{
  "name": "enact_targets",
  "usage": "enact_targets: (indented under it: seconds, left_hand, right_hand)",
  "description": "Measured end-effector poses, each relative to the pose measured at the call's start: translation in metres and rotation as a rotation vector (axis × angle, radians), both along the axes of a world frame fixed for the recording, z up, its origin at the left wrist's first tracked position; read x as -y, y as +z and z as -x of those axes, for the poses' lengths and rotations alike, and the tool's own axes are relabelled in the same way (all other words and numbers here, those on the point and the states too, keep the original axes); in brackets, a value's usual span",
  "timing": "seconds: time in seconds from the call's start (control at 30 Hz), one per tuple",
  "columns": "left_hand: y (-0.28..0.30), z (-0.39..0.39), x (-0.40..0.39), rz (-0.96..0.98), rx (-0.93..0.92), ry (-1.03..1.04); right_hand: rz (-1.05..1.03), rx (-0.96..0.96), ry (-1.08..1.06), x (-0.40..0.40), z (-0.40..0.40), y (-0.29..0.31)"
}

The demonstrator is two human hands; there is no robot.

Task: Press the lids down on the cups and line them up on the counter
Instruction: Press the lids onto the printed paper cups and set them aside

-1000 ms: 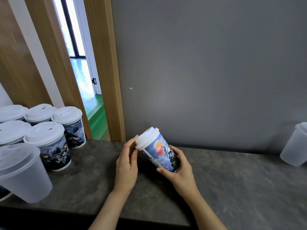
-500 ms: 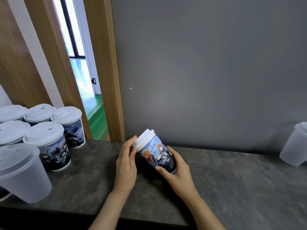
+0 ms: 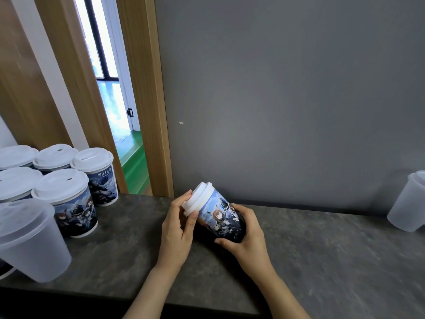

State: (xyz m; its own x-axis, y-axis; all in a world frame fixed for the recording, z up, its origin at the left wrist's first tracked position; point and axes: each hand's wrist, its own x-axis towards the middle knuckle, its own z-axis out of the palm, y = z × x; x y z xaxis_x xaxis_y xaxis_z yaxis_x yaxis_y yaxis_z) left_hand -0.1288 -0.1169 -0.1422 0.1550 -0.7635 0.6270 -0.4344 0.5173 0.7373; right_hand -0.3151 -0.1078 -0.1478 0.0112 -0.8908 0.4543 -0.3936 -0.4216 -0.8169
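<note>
Near the worktop [image 3: 322, 261] front edge, mid-span, right hand [image 3: 247, 238] is gripping the tilted cup [image 3: 220, 217] w/ left hand [image 3: 178, 229] pinching its lid [image 3: 197, 199]; best squeezing round the rim evenly, then standing it by the lidded cups [image 3: 69, 199] at the far-left corner.

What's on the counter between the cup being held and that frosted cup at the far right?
Nothing: the head view shows bare counter between the held cup and the frosted cup.

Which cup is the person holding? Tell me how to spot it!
Find the dark counter under the grey wall. Over its middle, two hands hold a picture cup. Unlike the lidded cups standing upright at the left, it is tilted, white lid pointing left.
</note>
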Motion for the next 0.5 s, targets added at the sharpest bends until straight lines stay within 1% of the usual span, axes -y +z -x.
enact_targets:
  seconds: [0.1,0.23,0.37,0.5]
  left_hand:
    - [0.0014,0.0009,0.0013,0.029,0.005,0.025]
    - [0.001,-0.0004,0.0044,0.162,0.042,0.062]
    - [0.0008,0.0004,0.005,0.145,0.017,0.042]
    - [0.0017,0.0007,0.0005,0.124,0.034,-0.023]
  right_hand:
    - [-0.031,0.014,0.023,-0.0003,-0.0012,0.0008]
    - [-0.118,0.06,0.09,-0.0025,-0.0035,0.0027]
    - [-0.138,0.074,0.1,-0.004,-0.0036,0.0048]
    - [-0.078,0.046,0.048,-0.0044,-0.0023,0.0041]
